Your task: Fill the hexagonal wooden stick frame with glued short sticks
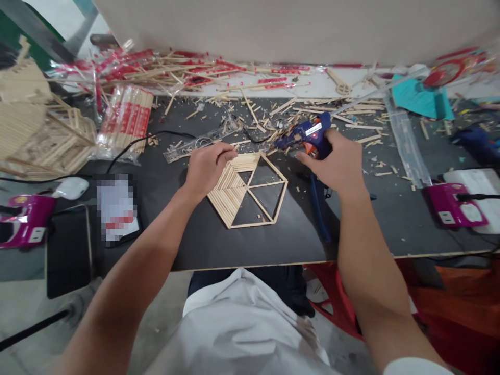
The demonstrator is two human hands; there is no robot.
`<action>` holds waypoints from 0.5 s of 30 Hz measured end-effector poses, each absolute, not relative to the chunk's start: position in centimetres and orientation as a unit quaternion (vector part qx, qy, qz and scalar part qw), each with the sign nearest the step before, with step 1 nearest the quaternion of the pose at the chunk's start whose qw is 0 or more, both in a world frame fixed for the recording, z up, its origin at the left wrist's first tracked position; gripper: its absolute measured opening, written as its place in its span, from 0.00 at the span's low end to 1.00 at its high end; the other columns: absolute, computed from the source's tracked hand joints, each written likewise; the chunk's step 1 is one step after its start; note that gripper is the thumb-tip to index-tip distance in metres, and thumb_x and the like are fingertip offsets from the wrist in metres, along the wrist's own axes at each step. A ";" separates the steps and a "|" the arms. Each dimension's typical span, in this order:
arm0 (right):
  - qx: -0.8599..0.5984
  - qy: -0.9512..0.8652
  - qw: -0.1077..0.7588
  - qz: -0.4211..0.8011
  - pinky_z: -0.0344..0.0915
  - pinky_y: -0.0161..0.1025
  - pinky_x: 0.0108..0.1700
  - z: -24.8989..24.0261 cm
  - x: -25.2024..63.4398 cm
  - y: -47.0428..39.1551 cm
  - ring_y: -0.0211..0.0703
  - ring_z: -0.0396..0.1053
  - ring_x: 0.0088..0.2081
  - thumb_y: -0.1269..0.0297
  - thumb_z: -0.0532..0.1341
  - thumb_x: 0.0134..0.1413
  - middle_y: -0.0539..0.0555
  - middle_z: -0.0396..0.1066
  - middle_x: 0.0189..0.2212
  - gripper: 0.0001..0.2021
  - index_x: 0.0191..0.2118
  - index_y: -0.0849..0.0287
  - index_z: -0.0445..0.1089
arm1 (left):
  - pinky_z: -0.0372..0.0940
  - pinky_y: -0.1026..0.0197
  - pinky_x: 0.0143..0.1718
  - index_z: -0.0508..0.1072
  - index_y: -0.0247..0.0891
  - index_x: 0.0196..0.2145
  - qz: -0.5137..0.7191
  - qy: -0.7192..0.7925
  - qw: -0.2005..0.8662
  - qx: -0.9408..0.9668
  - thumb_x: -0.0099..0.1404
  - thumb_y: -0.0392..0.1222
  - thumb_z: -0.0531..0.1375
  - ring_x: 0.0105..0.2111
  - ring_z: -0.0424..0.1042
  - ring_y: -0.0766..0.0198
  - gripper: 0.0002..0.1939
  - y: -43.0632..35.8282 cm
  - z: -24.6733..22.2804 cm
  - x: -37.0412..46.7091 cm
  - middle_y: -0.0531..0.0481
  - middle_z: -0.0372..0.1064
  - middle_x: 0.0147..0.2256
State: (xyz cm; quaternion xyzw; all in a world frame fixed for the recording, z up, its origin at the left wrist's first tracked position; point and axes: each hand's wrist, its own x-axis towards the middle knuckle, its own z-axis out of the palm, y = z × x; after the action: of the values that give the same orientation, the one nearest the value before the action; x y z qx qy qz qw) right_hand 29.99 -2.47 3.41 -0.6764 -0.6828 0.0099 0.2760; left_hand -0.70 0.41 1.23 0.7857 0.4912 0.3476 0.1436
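A flat hexagon frame of thin wooden sticks (227,203) lies on the dark tabletop in front of me. Its left and upper sections are filled with rows of sticks, while the right and lower ones are open between spokes. My left hand (209,164) is at the frame's upper left edge with its fingers curled together; whatever they pinch is hidden. In my right hand (341,159) is a dark blue hot glue gun (302,134), its nozzle pointing left above the frame's top corner. Blue-handled pliers (320,211) lie beneath my right wrist, to the right of the frame.
Bundled sticks in red-printed wrappers (127,120) and a stick-built model (42,120) stand at the left. Two phones (117,211) lie near purple power sockets (31,221). A clear ruler (201,143), loose sticks and scraps cover the back. Another purple socket (455,203) sits right.
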 end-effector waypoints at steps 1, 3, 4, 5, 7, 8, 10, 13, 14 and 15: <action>-0.692 -0.667 0.274 0.012 0.71 0.52 0.46 3.1 30.3 -2.3 0.55 0.75 0.36 0.51 0.71 0.51 0.57 0.77 0.33 0.17 0.42 0.56 0.73 | 0.68 0.61 0.42 0.82 0.39 0.41 0.337 0.483 0.143 0.795 0.74 0.39 0.58 0.37 0.80 0.61 0.11 0.4 1.3 -0.8 0.49 0.83 0.38; -0.722 -0.640 0.264 0.015 0.70 0.55 0.48 2.4 30.9 -1.9 0.57 0.75 0.38 0.50 0.72 0.49 0.59 0.77 0.35 0.20 0.42 0.58 0.73 | 0.69 0.60 0.46 0.82 0.39 0.44 0.320 0.468 0.141 0.812 0.74 0.38 0.57 0.42 0.80 0.58 0.12 0.4 1.5 -0.9 0.47 0.83 0.42; -0.733 -0.630 0.258 0.015 0.70 0.56 0.49 2.0 31.2 -1.8 0.59 0.75 0.39 0.50 0.72 0.49 0.60 0.77 0.36 0.21 0.43 0.59 0.73 | 0.69 0.59 0.47 0.82 0.38 0.46 0.314 0.463 0.140 0.817 0.74 0.38 0.57 0.44 0.80 0.57 0.12 0.3 1.6 -0.9 0.46 0.82 0.44; -0.740 -0.623 0.253 0.014 0.70 0.58 0.50 1.6 31.5 -1.7 0.60 0.75 0.41 0.51 0.73 0.48 0.61 0.77 0.38 0.22 0.44 0.60 0.73 | 0.69 0.58 0.48 0.81 0.39 0.47 0.308 0.461 0.139 0.820 0.75 0.39 0.57 0.45 0.80 0.56 0.12 0.2 1.7 -0.9 0.46 0.82 0.45; -0.744 -0.621 0.248 0.004 0.68 0.59 0.53 1.2 31.9 -1.7 0.63 0.74 0.45 0.53 0.73 0.48 0.63 0.77 0.41 0.24 0.47 0.61 0.74 | 0.68 0.58 0.47 0.81 0.40 0.46 0.295 0.464 0.135 0.824 0.75 0.41 0.58 0.45 0.80 0.56 0.11 0.0 2.1 -0.9 0.46 0.82 0.45; -0.742 -0.622 0.252 -0.008 0.68 0.60 0.54 1.2 31.8 -1.8 0.64 0.73 0.47 0.54 0.73 0.48 0.64 0.76 0.42 0.24 0.48 0.61 0.74 | 0.68 0.58 0.46 0.82 0.40 0.45 0.288 0.464 0.133 0.827 0.74 0.42 0.59 0.44 0.80 0.56 0.11 -0.1 2.2 -0.9 0.46 0.82 0.44; -0.729 -0.626 0.273 -0.037 0.66 0.61 0.56 1.7 31.3 -2.2 0.65 0.71 0.51 0.55 0.72 0.51 0.66 0.75 0.45 0.20 0.47 0.60 0.75 | 0.68 0.58 0.43 0.82 0.40 0.43 0.273 0.456 0.128 0.837 0.74 0.44 0.60 0.41 0.80 0.57 0.10 -0.2 2.5 -1.0 0.46 0.83 0.41; -0.670 -0.663 0.332 -0.036 0.67 0.58 0.56 3.1 29.1 -3.1 0.60 0.71 0.50 0.56 0.66 0.61 0.64 0.75 0.46 0.11 0.46 0.56 0.76 | 0.67 0.58 0.40 0.83 0.39 0.41 0.263 0.435 0.120 0.853 0.73 0.45 0.61 0.37 0.79 0.58 0.11 -0.3 2.6 -1.2 0.46 0.82 0.38; -0.634 -0.690 0.348 -0.007 0.68 0.56 0.54 3.4 28.0 -3.4 0.56 0.73 0.47 0.58 0.64 0.63 0.62 0.76 0.45 0.10 0.46 0.55 0.76 | 0.67 0.58 0.40 0.83 0.38 0.41 0.263 0.426 0.116 0.857 0.73 0.45 0.61 0.37 0.79 0.58 0.11 -0.2 2.6 -1.3 0.45 0.82 0.38; -0.593 -0.721 0.358 0.033 0.70 0.53 0.51 3.6 26.9 -3.6 0.53 0.74 0.43 0.59 0.62 0.65 0.60 0.77 0.43 0.09 0.46 0.55 0.76 | 0.67 0.58 0.40 0.83 0.38 0.40 0.263 0.418 0.112 0.862 0.73 0.45 0.61 0.37 0.79 0.57 0.12 -0.2 2.6 -1.3 0.45 0.82 0.38</action>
State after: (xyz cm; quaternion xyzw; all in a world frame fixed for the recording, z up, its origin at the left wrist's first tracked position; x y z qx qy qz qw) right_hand 26.94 -3.55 3.62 -0.5930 -0.7207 0.0329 0.3576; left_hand -1.31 -0.21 2.60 0.8624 0.4177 0.2632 0.1117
